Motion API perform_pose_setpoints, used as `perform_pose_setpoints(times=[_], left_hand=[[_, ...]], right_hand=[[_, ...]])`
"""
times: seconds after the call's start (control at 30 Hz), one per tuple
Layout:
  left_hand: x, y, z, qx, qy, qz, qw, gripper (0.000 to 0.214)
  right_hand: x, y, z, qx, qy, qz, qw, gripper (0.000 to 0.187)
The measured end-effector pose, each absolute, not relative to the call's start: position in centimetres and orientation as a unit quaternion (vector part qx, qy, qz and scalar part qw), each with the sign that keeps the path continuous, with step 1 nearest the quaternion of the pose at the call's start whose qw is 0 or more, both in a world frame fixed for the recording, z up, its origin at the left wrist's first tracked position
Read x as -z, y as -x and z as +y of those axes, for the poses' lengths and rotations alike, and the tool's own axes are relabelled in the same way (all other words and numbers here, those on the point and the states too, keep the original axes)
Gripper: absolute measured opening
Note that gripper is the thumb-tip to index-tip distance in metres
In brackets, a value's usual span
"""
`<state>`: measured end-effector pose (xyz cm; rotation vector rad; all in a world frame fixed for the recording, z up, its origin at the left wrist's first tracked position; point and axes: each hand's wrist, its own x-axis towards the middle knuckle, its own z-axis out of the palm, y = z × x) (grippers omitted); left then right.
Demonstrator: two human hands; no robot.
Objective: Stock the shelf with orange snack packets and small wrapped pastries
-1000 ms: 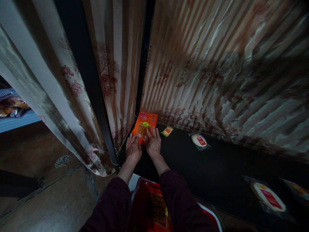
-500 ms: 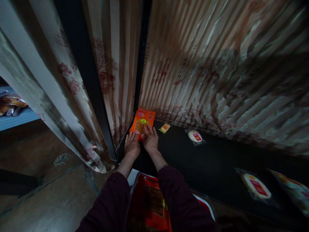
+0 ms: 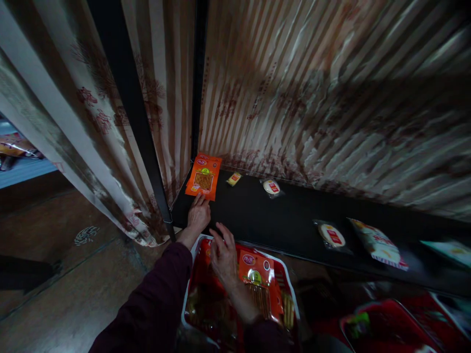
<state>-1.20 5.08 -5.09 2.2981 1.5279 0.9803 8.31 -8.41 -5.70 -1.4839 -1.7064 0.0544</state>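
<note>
An orange snack packet (image 3: pixel 203 176) lies flat in the left corner of a black shelf (image 3: pixel 294 220). My left hand (image 3: pixel 198 214) rests on the shelf just below the packet, fingers stretched out and its fingertips at the packet's lower edge. My right hand (image 3: pixel 222 253) hovers over a red basket (image 3: pixel 239 294) below the shelf, fingers spread, holding nothing. The basket holds more orange packets (image 3: pixel 259 277).
A small yellow packet (image 3: pixel 234 179) and round wrapped snacks (image 3: pixel 271 187) (image 3: pixel 332 235) lie along the shelf, with a larger bag (image 3: pixel 377 242) to the right. Striped wallpaper backs the shelf. A second red basket (image 3: pixel 386 328) is at lower right. Wooden floor (image 3: pixel 73 294) lies to the left.
My right hand has left the orange packet and pulled back down over the red basket. My left hand slid back to the packet's lower edge. The view has swung right.
</note>
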Motion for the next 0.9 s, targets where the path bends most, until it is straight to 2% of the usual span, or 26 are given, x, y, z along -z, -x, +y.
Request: perform_pose_setpoints(times=[0.23,0.47,0.57,0.73,0.9], left_hand=[[6.0,-0.4,0.4,-0.325,-0.801,0.497,0.079,0.033],[6.7,-2.3,-6.6,-0.294,-0.833,0.462,0.072,0.043],[7.8,-2.8,-10.9,-0.267,-0.834,0.469,0.113,0.05],[9.8,-3.4,-17.0,-0.106,-0.835,0.457,0.289,0.055],[9.5,-4.2,-18.3,-0.131,-0.792,0.473,0.364,0.066]], right_hand=[[10.1,-13.2,-17.3,0.042,0.687,-0.644,0.333,0.036],[13.5,-18.6,-22.4,0.084,0.812,-0.496,0.294,0.043],[15.0,-18.9,-23.5,0.049,0.819,-0.481,0.309,0.044],[16.5,-18.7,-24.8,-0.017,0.798,-0.468,0.379,0.046],[16.0,-19.7,-25.4,-0.07,0.769,-0.44,0.459,0.05]])
